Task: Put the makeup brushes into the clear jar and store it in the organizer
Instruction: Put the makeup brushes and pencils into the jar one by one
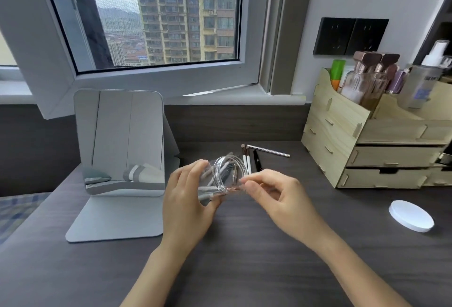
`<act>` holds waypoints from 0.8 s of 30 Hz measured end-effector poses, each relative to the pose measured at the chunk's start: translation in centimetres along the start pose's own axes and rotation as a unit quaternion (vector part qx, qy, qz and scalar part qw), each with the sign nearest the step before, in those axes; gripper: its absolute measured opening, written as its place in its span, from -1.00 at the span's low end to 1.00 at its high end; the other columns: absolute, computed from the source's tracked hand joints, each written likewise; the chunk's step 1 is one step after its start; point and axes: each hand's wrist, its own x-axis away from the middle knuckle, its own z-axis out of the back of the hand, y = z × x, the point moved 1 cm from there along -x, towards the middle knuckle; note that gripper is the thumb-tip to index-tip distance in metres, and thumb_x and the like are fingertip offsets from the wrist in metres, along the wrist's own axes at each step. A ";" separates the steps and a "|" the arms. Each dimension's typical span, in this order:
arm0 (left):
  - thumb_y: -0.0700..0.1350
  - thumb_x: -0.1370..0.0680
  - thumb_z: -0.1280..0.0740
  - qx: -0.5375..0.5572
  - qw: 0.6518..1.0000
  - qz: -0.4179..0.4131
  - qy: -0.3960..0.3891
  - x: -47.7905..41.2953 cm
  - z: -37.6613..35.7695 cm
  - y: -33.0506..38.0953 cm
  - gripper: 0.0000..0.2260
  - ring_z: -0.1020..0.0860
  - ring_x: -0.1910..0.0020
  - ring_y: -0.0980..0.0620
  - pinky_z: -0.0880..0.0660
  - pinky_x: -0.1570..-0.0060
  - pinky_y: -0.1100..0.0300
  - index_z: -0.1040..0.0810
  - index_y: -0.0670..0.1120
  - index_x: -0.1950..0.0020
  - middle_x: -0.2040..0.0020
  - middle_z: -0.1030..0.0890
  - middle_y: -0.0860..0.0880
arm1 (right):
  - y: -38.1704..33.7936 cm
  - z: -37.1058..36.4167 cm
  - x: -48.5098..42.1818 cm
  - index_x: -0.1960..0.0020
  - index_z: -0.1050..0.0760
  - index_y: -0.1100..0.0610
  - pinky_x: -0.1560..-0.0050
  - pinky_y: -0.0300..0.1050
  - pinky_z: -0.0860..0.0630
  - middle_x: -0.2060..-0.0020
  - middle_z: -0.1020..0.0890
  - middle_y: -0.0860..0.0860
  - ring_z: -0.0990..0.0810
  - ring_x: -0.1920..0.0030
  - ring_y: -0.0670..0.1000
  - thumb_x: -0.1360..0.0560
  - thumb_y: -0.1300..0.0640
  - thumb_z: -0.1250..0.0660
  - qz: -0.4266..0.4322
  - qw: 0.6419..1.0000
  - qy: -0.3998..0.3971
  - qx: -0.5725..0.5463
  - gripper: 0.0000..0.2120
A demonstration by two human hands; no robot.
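Observation:
My left hand [188, 199] grips the clear jar [221, 174], tilted with its mouth toward the right, above the dark desk. Several brushes lie inside it. My right hand [274, 191] pinches a thin brush [232, 188] at the jar's mouth, its tip partly inside. Just behind the jar, two white-handled brushes [246, 160], a black pencil [257, 160] and a silver pencil [267, 150] lie on the desk. The wooden organizer [362, 140] stands at the right, with bottles in its top compartments.
A standing mirror [119, 145] is at the left of the jar. A white round lid [411, 215] lies on the desk at the right. A window and its sill run along the back. The organizer's lower drawers are closed.

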 end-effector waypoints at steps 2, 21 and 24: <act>-0.14 -0.18 -0.62 -0.002 1.000 0.003 -0.001 0.0 0.0 -0.1 -0.30 -0.43 -0.09 0.01 -0.32 -0.07 0.32 -0.41 -0.07 -0.25 -0.11 -0.57 -0.03 | 1.6 1.0 -1.0 0.08 -0.64 -0.07 0.35 -0.40 -0.44 0.34 -0.67 -0.16 -0.55 0.35 -0.24 -0.54 0.03 -0.28 -0.034 0.999 0.014 -0.040 -0.85; -0.19 -0.15 -0.62 -0.014 1.000 0.026 0.004 -0.4 0.4 -0.4 -0.33 -0.43 -0.06 0.01 -0.26 -0.09 0.39 -0.47 -0.13 -0.22 -0.07 -0.57 -0.02 | 13.4 2.6 -10.1 -0.16 -0.49 0.26 -0.02 0.01 -0.48 -0.12 -0.56 0.18 -0.51 -0.12 0.20 -0.54 0.26 -0.20 -0.199 0.835 0.018 0.513 -0.78; -0.18 -0.16 -0.62 -0.017 1.000 0.023 0.001 -0.4 0.4 -0.4 -0.33 -0.43 -0.05 0.02 -0.25 -0.08 0.40 -0.46 -0.12 -0.22 -0.07 -0.57 -0.03 | 9.6 3.5 -7.5 -0.06 -0.51 0.19 0.06 0.02 -0.50 0.07 -0.65 0.11 -0.59 0.04 0.16 -0.58 0.16 -0.17 -0.135 0.934 0.118 0.309 -0.82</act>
